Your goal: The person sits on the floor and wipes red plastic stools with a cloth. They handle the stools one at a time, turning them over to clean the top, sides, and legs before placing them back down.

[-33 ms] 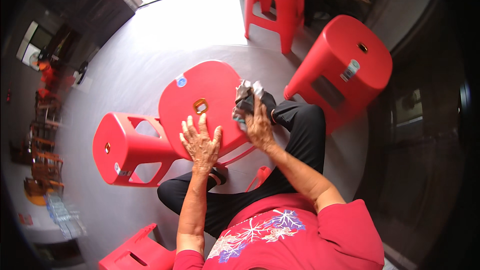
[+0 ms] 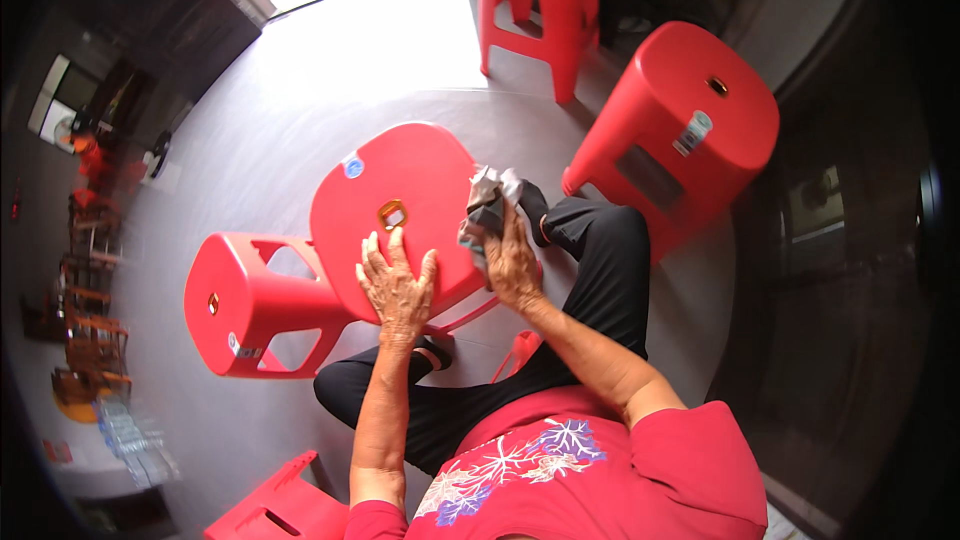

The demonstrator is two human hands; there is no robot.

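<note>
A red plastic stool point(image 2: 420, 175) stands before me, its seat facing up, with a gold-rimmed hole in the middle and a round blue sticker near the far left edge. My left hand point(image 2: 396, 285) lies flat on the near part of the seat, fingers spread, fingertips just short of the hole. At the seat's right edge, my right hand point(image 2: 512, 258) presses a crumpled grey, black and white cloth point(image 2: 484, 208) against the side. The fingers cover part of the cloth. My black-trousered legs are on either side of the stool's near part.
Another red stool point(image 2: 250, 290) lies on its side to the left, against the middle one. Two more, a tilted stool point(image 2: 690, 90) and an upright stool point(image 2: 540, 0), are at the far right. Part of a red stool point(image 2: 280, 505) shows at lower left. Wooden chairs point(image 2: 95, 330) line the left.
The view has shifted slightly. My right hand and the cloth have slid a little toward me along the seat's right edge; my left hand stays in place on the seat.
</note>
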